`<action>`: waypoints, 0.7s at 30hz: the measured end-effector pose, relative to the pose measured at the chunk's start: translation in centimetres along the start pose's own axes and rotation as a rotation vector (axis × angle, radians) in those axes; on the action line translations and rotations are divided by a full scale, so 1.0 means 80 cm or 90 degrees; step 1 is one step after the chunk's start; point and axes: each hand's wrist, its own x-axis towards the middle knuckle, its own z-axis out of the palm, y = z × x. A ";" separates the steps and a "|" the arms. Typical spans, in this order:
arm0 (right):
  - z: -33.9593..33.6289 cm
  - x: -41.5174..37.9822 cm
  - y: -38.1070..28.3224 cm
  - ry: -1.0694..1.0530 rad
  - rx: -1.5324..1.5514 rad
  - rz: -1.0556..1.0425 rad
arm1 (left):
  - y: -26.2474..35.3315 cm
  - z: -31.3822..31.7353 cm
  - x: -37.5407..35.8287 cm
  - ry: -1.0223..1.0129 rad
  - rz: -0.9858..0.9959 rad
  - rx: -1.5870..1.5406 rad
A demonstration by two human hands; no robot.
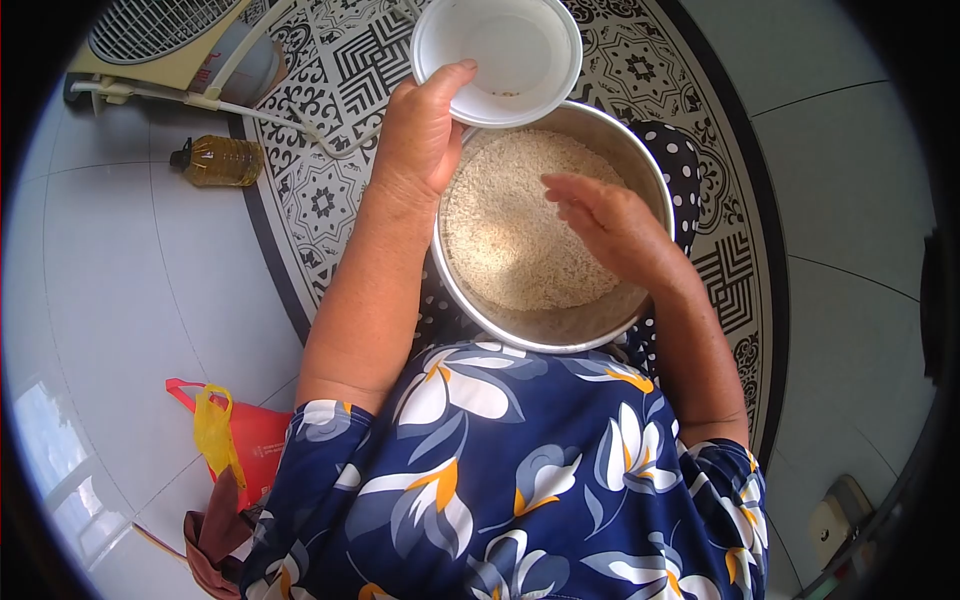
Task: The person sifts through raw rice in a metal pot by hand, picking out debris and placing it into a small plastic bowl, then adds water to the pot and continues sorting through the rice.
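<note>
My left hand [425,130] grips a white plastic bowl [568,62] by its rim, thumb on the inner edge and the other fingers hidden beneath. A few small brownish specks show at the bottom of the bowl, which overlaps the far rim of a wide metal pot [462,303] in this view. Pale grains that look like rice [500,235] fill part of the pot, with a shallow dip near the middle. Over the right side of the grain is my right hand [612,228], its fingers stretched out and holding nothing.
A patterned black-and-white mat [322,203] lies under the pot. On the tiles at left stand an oil bottle [222,161] and a red bag [258,445] with a yellow bag [213,432]. A fan [160,35] with a white frame occupies the upper left.
</note>
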 end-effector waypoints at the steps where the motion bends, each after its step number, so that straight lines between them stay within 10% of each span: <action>1: -0.005 -0.002 -0.007 0.044 -0.073 -0.030 | 0.000 0.000 0.000 0.000 -0.001 -0.001; 8: -0.020 -0.016 -0.007 -0.157 -0.614 0.024 | 0.001 -0.002 -0.003 -0.005 -0.001 -0.027; 21: 0.024 0.012 -0.007 -0.614 -0.386 0.100 | 0.000 -0.002 -0.002 -0.005 -0.001 0.002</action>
